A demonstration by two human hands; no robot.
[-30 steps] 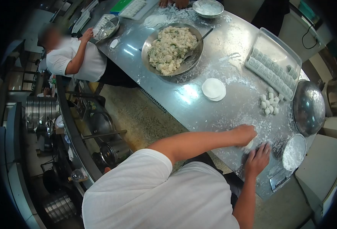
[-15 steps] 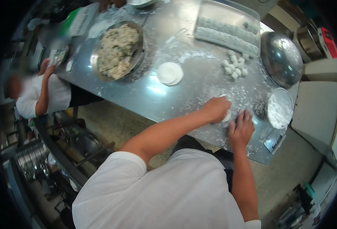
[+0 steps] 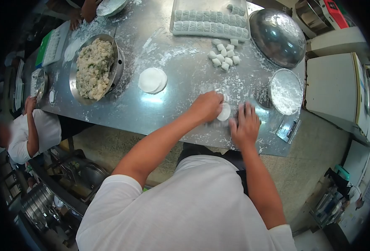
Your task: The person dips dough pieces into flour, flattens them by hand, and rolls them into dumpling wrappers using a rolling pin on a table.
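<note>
A small round dough wrapper (image 3: pixel 224 112) lies on the floured steel table between my two hands. My left hand (image 3: pixel 209 106) is closed at the wrapper's left edge, its fingers pinched on the dough. To the right, my right hand (image 3: pixel 246 124) lies palm down, fingers stretched out and slightly blurred. Whatever may be under that palm is hidden. Beyond my hands sits a cluster of small dough pieces (image 3: pixel 224 54). A stack of flat round wrappers (image 3: pixel 152 80) rests farther left.
A large bowl of filling (image 3: pixel 93 70) stands left, and a flour bowl (image 3: pixel 286 92) right. Behind are a tray of dumplings (image 3: pixel 210 27) and an upturned metal bowl (image 3: pixel 277 38). A metal scraper (image 3: pixel 288 129) lies near the edge. A co-worker (image 3: pixel 38 129) stands left; another person's hands (image 3: pixel 82 16) show at top.
The view has shifted, so the table contents appear farther left and up. The wrapper between my hands shows more fully now. My left hand still grips its edge.
</note>
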